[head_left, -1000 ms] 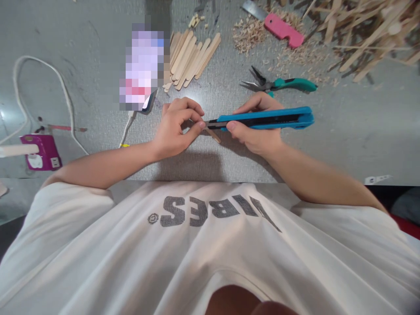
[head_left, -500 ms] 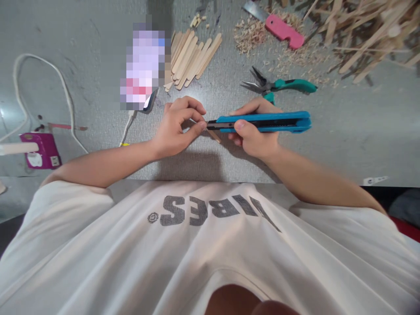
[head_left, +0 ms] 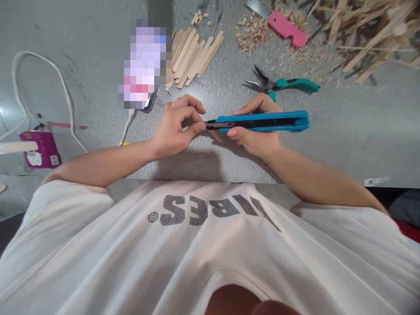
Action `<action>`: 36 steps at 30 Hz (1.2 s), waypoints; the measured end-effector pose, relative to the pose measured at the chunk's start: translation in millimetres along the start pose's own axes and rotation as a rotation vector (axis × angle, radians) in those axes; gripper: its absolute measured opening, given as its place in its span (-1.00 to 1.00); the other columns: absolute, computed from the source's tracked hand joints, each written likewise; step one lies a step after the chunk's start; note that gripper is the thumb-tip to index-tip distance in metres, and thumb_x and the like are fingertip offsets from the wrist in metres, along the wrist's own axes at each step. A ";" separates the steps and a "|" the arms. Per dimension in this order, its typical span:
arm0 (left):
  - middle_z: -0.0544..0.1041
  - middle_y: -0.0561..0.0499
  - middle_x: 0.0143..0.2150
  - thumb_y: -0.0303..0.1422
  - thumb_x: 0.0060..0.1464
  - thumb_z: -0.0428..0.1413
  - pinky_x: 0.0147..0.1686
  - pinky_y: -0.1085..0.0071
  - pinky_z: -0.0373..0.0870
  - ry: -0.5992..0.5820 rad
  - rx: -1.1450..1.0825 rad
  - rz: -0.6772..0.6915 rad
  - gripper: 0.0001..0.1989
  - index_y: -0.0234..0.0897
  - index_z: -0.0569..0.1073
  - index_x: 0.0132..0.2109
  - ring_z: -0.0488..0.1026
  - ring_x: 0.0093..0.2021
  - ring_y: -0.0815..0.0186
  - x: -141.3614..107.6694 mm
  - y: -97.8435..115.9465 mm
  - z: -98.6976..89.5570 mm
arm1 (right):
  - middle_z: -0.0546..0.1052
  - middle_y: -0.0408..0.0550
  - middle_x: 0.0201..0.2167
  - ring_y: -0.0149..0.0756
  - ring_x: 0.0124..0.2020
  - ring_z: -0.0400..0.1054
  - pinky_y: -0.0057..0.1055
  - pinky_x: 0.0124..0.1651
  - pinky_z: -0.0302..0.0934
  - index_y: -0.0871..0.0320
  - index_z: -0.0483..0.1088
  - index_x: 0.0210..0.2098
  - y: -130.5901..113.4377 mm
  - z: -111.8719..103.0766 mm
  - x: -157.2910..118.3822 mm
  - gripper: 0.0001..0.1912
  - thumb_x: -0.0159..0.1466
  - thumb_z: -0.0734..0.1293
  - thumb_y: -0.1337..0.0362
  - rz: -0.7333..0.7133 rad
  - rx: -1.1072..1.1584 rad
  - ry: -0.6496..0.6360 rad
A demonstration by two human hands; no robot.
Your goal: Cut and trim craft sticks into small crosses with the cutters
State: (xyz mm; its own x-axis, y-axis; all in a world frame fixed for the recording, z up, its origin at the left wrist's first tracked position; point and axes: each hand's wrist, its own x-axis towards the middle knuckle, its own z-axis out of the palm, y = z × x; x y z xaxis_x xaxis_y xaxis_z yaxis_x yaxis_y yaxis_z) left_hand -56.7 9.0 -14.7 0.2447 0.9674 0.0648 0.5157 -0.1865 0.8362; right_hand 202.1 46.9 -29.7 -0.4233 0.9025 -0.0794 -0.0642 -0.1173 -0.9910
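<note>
My right hand [head_left: 259, 131] is closed around a blue utility knife [head_left: 262, 121], held level with its black tip pointing left. The tip meets the pinched thumb and forefinger of my left hand [head_left: 183, 124]. From beneath the tip a thin wooden stick [head_left: 215, 136] slants down to the right; its upper part is hidden by the knife and fingers. Whether my left fingers pinch the stick or the knife's tip is too small to tell. Behind my hands lies a row of wooden sticks [head_left: 193, 57].
Green-handled pliers [head_left: 295, 85] lie behind my right hand. Farther back are a pink knife [head_left: 287, 29], wood shavings [head_left: 251, 33] and a stick pile [head_left: 377, 26]. At left are a blurred phone [head_left: 144, 61], a white cable [head_left: 67, 92] and a purple adapter [head_left: 41, 150].
My right thumb has slid a little to the left along the lower edge of the blue knife. My left hand has stayed almost still.
</note>
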 end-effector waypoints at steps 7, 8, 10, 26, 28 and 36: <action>0.69 -0.06 0.03 -0.43 0.16 0.24 0.32 -0.28 0.42 -0.003 -0.050 -0.020 -0.87 -0.20 0.47 -0.35 0.61 0.09 0.06 0.2 -0.4 0.3 | 0.49 -0.40 -0.61 -0.42 -0.72 0.26 -0.40 -0.68 0.12 -0.08 0.42 -0.26 -2.2 15.1 -3.1 -0.37 0.01 0.85 -0.08 -0.100 0.092 -0.023; 0.69 -0.06 0.02 -0.43 0.17 0.24 0.32 -0.29 0.42 0.002 -0.058 -0.023 -0.87 -0.20 0.47 -0.35 0.60 0.09 0.06 0.4 0.0 0.3 | 0.49 -0.40 -0.61 -0.42 -0.72 0.27 -0.41 -0.67 0.14 -0.07 0.41 -0.27 -2.3 15.8 -2.9 -0.35 0.00 0.84 -0.10 -0.098 0.096 -0.021; 0.68 -0.07 0.00 -0.42 0.19 0.23 0.31 -0.28 0.42 0.007 -0.063 -0.039 -0.86 -0.20 0.47 -0.35 0.60 0.07 0.07 0.8 1.0 0.3 | 0.47 -0.41 -0.61 -0.42 -0.71 0.28 -0.40 -0.64 0.18 -0.06 0.40 -0.28 -2.7 15.4 -1.9 -0.33 -0.01 0.83 -0.16 -0.097 0.102 -0.012; 0.62 -0.11 0.02 -0.48 0.26 0.21 0.21 -0.12 0.50 0.007 -0.008 0.019 -0.84 -0.17 0.45 -0.30 0.53 0.11 0.04 2.1 -3.6 0.6 | 0.60 -0.24 -0.52 -0.37 -0.63 0.35 -0.35 -0.61 0.28 -0.01 0.57 -0.32 -7.0 13.1 -1.6 -0.42 0.00 0.82 -0.20 -0.189 0.018 0.080; 0.62 -0.11 0.02 -0.48 0.27 0.20 0.20 -0.11 0.49 0.006 0.008 0.017 -0.82 -0.17 0.42 -0.30 0.53 0.11 0.04 1.7 -3.6 1.2 | 0.58 -0.25 -0.55 -0.39 -0.67 0.29 -0.35 -0.64 0.24 -0.02 0.56 -0.32 -6.0 12.6 -1.2 -0.41 0.01 0.82 -0.22 -0.200 0.000 0.078; 0.60 -0.11 0.02 -0.46 0.30 0.18 0.17 -0.08 0.46 -0.012 0.045 0.034 -0.84 -0.16 0.40 -0.27 0.52 0.12 0.04 0.9 -8.4 1.1 | 0.55 -0.30 -0.59 -0.42 -0.73 0.26 -0.41 -0.71 0.09 -0.02 0.58 -0.29 0.6 8.6 -1.7 -0.43 0.07 0.78 -0.26 -0.281 -0.100 0.097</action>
State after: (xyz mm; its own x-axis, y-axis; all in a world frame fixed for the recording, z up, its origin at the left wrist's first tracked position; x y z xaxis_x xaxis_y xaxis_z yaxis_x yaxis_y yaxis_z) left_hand -59.9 11.3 -22.2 0.2723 0.9583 0.0866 0.5431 -0.2274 0.8083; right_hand 195.0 41.7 -29.2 -0.3126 0.9298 0.1942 -0.0754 0.1795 -0.9809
